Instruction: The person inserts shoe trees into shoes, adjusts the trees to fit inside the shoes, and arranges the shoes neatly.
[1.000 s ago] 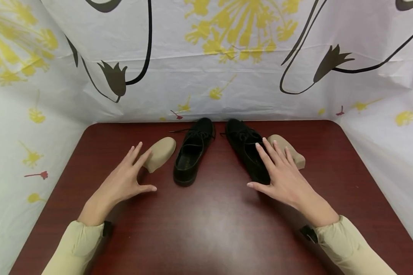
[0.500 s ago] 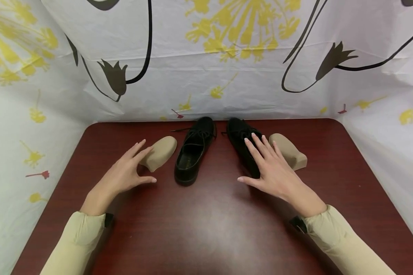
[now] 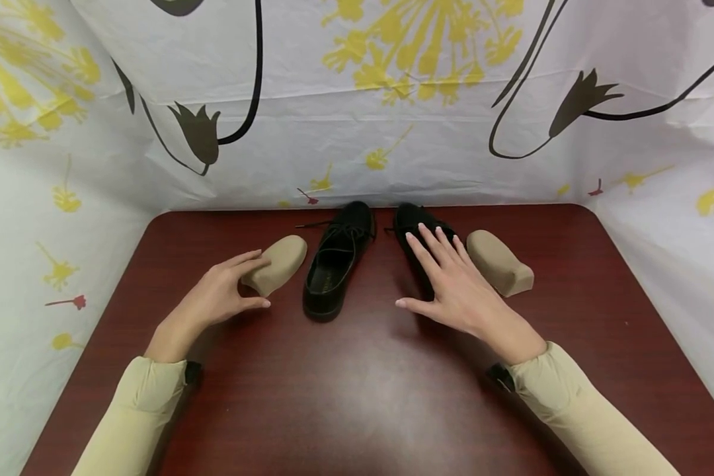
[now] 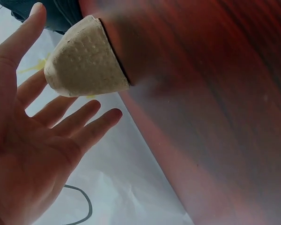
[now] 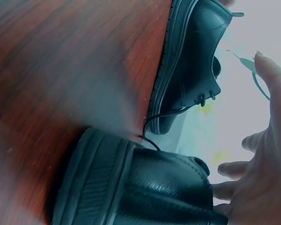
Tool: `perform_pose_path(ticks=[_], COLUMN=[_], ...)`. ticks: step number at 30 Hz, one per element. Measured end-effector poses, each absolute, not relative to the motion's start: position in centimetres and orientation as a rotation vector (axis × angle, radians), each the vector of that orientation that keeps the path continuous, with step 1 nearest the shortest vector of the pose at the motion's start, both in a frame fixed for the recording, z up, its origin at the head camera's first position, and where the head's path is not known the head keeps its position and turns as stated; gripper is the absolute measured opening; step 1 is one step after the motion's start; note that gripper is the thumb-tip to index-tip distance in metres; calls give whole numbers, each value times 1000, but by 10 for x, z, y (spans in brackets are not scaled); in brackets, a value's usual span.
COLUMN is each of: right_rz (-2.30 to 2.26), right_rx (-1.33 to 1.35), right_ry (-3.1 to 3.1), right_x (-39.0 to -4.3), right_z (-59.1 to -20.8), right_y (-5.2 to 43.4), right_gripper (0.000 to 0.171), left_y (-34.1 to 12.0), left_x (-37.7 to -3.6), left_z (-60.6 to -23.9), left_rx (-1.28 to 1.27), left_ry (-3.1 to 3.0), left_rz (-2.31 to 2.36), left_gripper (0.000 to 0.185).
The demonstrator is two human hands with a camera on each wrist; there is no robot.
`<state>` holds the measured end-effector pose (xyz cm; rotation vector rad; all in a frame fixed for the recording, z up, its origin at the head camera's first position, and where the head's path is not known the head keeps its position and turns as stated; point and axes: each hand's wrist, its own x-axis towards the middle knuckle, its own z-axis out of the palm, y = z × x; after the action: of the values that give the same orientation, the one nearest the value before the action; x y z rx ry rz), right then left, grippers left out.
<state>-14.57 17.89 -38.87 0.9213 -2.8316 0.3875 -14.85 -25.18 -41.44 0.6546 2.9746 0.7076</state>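
My left hand (image 3: pixel 211 297) reaches to the left beige moulded shoe insert (image 3: pixel 284 259); its fingers overlap the insert's blunt end, with the thumb held apart. In the left wrist view that insert (image 4: pixel 86 61) lies beyond the spread fingers, and no grip shows. Over the right black lace-up shoe (image 3: pixel 408 219), my right hand (image 3: pixel 457 291) is spread palm down and covers much of it. The right wrist view puts the fingers just above that shoe's heel (image 5: pixel 164 183). Just right of my left hand stands the left black lace-up shoe (image 3: pixel 324 297), toe away from me.
A second beige insert (image 3: pixel 498 263) lies right of the right shoe. Everything sits on a dark red wooden table (image 3: pixel 345 396) with rounded far corners. A white patterned cloth (image 3: pixel 357 145) hangs around its back and sides.
The right hand has moved left, off the right insert and over the right shoe. The left hand has shifted slightly, its fingers bending closer over the left insert. Shoes and inserts stay put.
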Motion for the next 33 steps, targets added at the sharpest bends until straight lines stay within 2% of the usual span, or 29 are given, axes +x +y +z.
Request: perform_pose_path(ticks=[16,33], right_rz=[377,397], right_rx=[880,851], right_ry=[-2895,-2962], right_x=[-161,-173], right_z=[-389,-390], right_y=[143,120], right_gripper=[102,103], left_y=[-249,-247], left_x=[-158,-159], left_z=[-418,-418], left_rx=[689,652], left_ry=[2928,2932], left_rz=[802,898], left_gripper=[58,52])
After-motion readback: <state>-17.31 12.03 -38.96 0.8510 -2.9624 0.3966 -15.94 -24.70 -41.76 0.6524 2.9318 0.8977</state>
